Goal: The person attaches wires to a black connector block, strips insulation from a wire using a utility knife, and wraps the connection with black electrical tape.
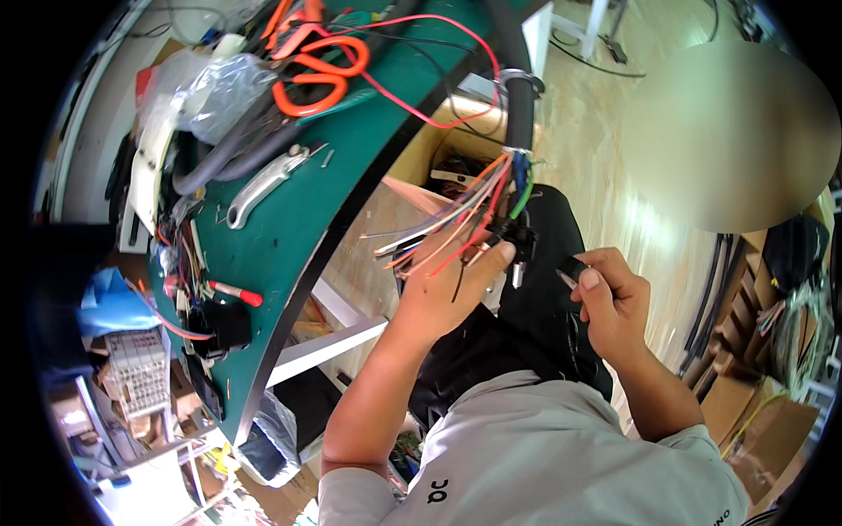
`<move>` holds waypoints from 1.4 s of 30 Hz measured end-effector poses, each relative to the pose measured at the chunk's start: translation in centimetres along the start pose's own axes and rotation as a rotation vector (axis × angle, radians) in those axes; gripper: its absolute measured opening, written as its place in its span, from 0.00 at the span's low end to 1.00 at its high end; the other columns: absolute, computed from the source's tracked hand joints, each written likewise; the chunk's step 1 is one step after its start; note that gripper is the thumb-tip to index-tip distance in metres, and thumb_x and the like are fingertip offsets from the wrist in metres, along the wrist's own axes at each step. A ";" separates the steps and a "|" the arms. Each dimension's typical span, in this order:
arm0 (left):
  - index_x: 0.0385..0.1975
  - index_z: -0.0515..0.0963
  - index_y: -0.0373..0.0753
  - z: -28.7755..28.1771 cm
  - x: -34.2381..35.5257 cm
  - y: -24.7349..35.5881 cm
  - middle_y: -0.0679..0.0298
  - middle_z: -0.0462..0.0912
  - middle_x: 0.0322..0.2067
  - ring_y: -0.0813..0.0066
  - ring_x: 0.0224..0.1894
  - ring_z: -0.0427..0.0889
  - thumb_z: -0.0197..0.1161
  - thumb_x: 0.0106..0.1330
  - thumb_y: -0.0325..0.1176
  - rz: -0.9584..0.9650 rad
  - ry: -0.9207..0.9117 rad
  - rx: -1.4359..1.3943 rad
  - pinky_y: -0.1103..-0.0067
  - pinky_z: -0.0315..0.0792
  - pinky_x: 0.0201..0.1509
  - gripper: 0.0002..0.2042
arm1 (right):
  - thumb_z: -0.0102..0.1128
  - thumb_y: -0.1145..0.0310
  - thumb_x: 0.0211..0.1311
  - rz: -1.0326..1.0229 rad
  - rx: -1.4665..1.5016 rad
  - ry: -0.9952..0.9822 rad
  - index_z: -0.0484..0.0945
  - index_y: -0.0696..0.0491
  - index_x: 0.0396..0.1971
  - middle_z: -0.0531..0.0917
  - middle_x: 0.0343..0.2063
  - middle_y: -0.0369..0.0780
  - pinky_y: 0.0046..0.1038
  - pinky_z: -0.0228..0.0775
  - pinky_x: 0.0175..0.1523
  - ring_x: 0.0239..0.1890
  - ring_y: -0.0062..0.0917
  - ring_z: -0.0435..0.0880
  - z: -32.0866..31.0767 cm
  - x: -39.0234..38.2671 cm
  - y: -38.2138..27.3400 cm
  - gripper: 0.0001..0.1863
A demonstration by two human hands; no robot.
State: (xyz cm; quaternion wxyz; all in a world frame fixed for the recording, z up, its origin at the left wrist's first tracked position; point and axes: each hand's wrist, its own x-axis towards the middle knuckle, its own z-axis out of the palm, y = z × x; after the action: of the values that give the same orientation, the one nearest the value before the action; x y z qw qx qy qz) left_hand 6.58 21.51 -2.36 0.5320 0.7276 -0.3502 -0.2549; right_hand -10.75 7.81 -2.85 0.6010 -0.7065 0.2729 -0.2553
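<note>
A thick black cable (520, 114) hangs down from above the bench's edge, and its end fans out into several coloured wires (474, 209). My left hand (443, 285) is closed at this end, with the thumb pressed on a small black part (517, 235) that has a silver metal tip. The loose wire ends spread leftward over the back of my left hand. My right hand (611, 302) is apart from the cable, to its right. Between its thumb and bent fingers it pinches a small black piece (572, 268) with a pale, shiny edge; its exact kind is unclear.
On the green bench (289, 219) at the left lie a silver utility knife (267, 186), orange-handled scissors (338, 74), a red wire (395, 98) and a clear plastic bag (215, 92). Below the bench edge stands an open box (419, 145). Cardboard boxes (745, 412) stand at the right.
</note>
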 end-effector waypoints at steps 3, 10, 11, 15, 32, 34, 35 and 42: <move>0.48 0.72 0.33 0.2 0.6 -0.8 0.59 0.78 0.35 0.68 0.35 0.76 0.60 0.66 0.30 0.093 0.038 -0.126 0.74 0.72 0.41 0.14 | 0.55 0.66 0.67 0.001 0.023 -0.019 0.78 0.62 0.39 0.78 0.24 0.36 0.18 0.63 0.26 0.20 0.14 0.73 0.6 0.7 -0.6 0.13; 0.32 0.78 0.34 1.3 0.3 -0.6 0.50 0.82 0.29 0.50 0.34 0.82 0.59 0.63 0.31 0.165 0.235 0.106 0.64 0.75 0.37 0.07 | 0.45 0.66 0.71 -0.845 -0.206 -0.298 0.74 0.65 0.42 0.75 0.35 0.43 0.25 0.67 0.39 0.32 0.22 0.76 5.7 9.8 -7.9 0.16; 0.30 0.79 0.34 1.6 0.2 -0.9 0.50 0.82 0.27 0.51 0.34 0.83 0.60 0.62 0.33 0.110 0.283 0.090 0.64 0.75 0.38 0.08 | 0.49 0.69 0.69 -0.748 -0.222 -0.355 0.75 0.64 0.41 0.76 0.36 0.44 0.29 0.68 0.44 0.38 0.28 0.77 8.3 9.7 -10.1 0.13; 0.38 0.79 0.34 1.3 -1.1 -0.5 0.53 0.84 0.29 0.56 0.33 0.85 0.59 0.64 0.31 -0.074 0.217 0.092 0.67 0.76 0.38 0.09 | 0.59 0.74 0.57 -1.199 -0.433 -0.596 0.78 0.60 0.35 0.80 0.31 0.43 0.37 0.68 0.52 0.50 0.40 0.76 17.5 11.6 -12.9 0.08; 0.45 0.68 0.27 5.7 -2.4 1.5 0.55 0.84 0.32 0.76 0.33 0.83 0.59 0.68 0.31 -0.255 0.060 -0.344 0.80 0.77 0.35 0.14 | 0.54 0.65 0.69 -0.488 0.006 0.203 0.79 0.56 0.37 0.82 0.33 0.34 0.17 0.67 0.34 0.32 0.12 0.75 -0.5 7.6 -3.3 0.10; 0.45 0.67 0.28 7.0 -2.2 2.0 0.55 0.84 0.32 0.76 0.33 0.82 0.59 0.68 0.31 -0.275 0.039 -0.350 0.81 0.77 0.35 0.14 | 0.53 0.59 0.71 -0.109 -0.063 -0.011 0.78 0.56 0.36 0.81 0.29 0.33 0.18 0.67 0.32 0.29 0.13 0.75 -2.5 4.4 0.0 0.14; 0.46 0.66 0.28 7.7 -2.1 1.7 0.55 0.84 0.32 0.76 0.32 0.83 0.58 0.69 0.30 -0.280 0.033 -0.346 0.81 0.77 0.36 0.13 | 0.53 0.57 0.70 0.070 -0.014 -0.094 0.78 0.57 0.36 0.80 0.27 0.33 0.19 0.68 0.31 0.27 0.13 0.75 -1.9 3.1 0.7 0.16; 0.44 0.74 0.34 7.1 -3.6 1.8 0.59 0.82 0.28 0.70 0.30 0.83 0.65 0.63 0.28 0.036 0.081 0.341 0.79 0.76 0.35 0.12 | 0.54 0.61 0.71 0.345 0.551 -0.300 0.78 0.58 0.41 0.78 0.22 0.34 0.17 0.67 0.26 0.22 0.14 0.74 -0.2 1.8 5.3 0.14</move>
State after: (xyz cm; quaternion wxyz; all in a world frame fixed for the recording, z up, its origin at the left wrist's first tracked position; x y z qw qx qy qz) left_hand -1.43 19.76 -2.80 0.4190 0.8106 -0.3797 -0.1525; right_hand -10.03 5.75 -7.97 0.8366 -0.4910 0.2177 -0.1074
